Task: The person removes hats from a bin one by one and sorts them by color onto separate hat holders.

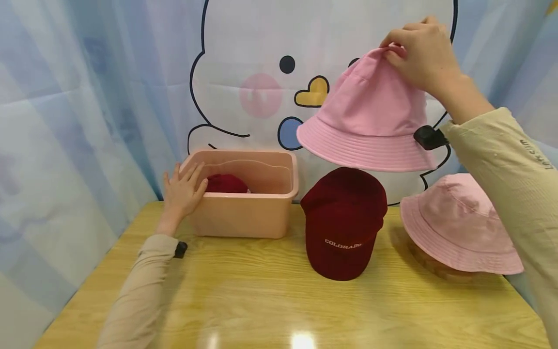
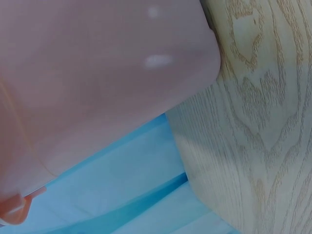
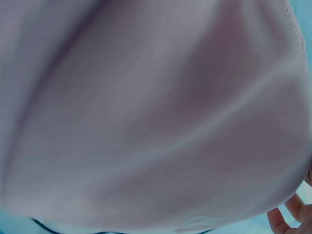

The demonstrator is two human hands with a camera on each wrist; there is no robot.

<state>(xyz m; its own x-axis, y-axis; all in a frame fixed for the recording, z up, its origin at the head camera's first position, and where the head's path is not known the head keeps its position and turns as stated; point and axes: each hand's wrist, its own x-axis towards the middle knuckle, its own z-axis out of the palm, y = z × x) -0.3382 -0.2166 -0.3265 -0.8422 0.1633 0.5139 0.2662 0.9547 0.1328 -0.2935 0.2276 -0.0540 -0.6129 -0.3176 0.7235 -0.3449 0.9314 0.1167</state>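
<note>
High at the right, my right hand (image 1: pixel 420 55) pinches the crown of a pink bucket hat (image 1: pixel 370 106), which hangs brim down in the air. The hat's cloth (image 3: pixel 161 122) fills most of the right wrist view, with fingertips (image 3: pixel 292 214) at its lower right edge. My left hand (image 1: pixel 183 191) rests with spread fingers on the left rim of a peach plastic bin (image 1: pixel 244 215). Inside the bin lies a dark red cap (image 1: pixel 226 183), partly hidden by the front wall. In the left wrist view the bin's side (image 2: pixel 107 73) takes up the upper left.
A dark red baseball cap (image 1: pixel 344 218) lettered COLORADO stands right of the bin, below the raised hat. Another pink bucket hat (image 1: pixel 457 223) sits on a round support at the right, partly behind my right sleeve. The wooden table (image 1: pixel 261 291) meets a printed curtain (image 1: pixel 87 97) behind.
</note>
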